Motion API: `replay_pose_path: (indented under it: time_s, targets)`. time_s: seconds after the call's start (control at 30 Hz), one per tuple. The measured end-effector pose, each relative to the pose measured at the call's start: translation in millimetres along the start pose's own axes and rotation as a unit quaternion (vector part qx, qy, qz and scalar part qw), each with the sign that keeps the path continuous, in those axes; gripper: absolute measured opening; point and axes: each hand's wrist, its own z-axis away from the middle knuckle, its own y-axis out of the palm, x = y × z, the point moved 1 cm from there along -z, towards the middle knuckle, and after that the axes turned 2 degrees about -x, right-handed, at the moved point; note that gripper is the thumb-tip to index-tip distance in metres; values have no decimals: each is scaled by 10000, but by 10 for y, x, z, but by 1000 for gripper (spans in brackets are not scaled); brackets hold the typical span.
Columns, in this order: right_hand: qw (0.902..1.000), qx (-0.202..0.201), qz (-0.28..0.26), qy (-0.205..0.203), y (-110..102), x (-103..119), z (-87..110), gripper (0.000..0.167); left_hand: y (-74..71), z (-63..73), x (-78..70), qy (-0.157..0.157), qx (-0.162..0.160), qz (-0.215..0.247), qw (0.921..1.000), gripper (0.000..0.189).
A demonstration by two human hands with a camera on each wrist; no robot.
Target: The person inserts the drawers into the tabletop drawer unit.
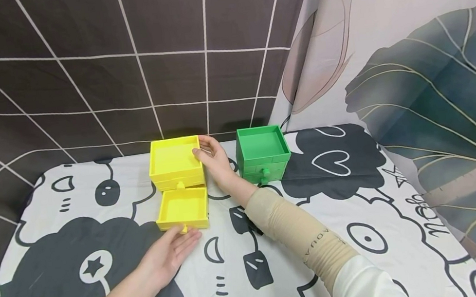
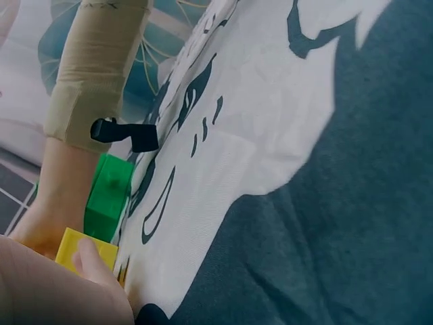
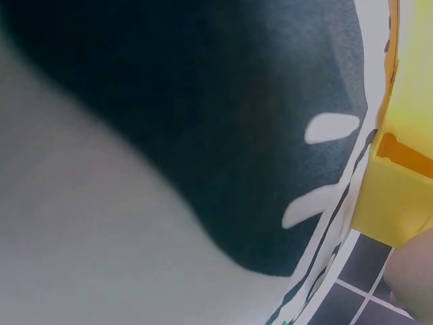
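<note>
A small yellow drawer box (image 1: pixel 175 156) with an open tray on top stands at the back of the bed-like surface. Its lower yellow drawer (image 1: pixel 183 206) is pulled out toward me, and an upper drawer knob (image 1: pixel 180 185) sits above it. My left hand (image 1: pixel 168 254) is palm up at the drawer's front, thumb and forefinger around its small knob (image 1: pixel 184 229). With the thumb over the top rim and fingers behind, my right hand (image 1: pixel 215 163) grips the box's right side. The right wrist view shows only part of the yellow box (image 3: pixel 399 203) near that hand.
To the right stands a similar green drawer box (image 1: pixel 262 153), its knobs facing me. A black-and-white patterned cloth (image 1: pixel 218 288) covers the surface. Dark gridded fabric (image 1: pixel 168 78) rises behind, and a leaf-patterned curtain (image 1: pixel 388 77) hangs on the right.
</note>
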Motion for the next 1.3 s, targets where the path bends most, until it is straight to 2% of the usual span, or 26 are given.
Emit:
replay_pose_path:
  time_s: [0.27, 0.73, 1.0, 1.3]
  targets:
    - [10000, -25, 17, -27, -8, -19, -12, 51, 75, -26, -42, 80, -36, -21, 10000, 25]
    - [10000, 9, -27, -95, -13, -39, -3, 52, 121, -96, -89, 68, -104, 84, 9999, 27]
    - [10000, 33, -3, -83, -1, -27, 6, 52, 126, -166, -155, 154, -179, -44, 9997, 32]
    - [10000, 23, 68, -51, -9, -20, -4, 53, 124, -199, -208, 84, -175, -13, 9998, 34]
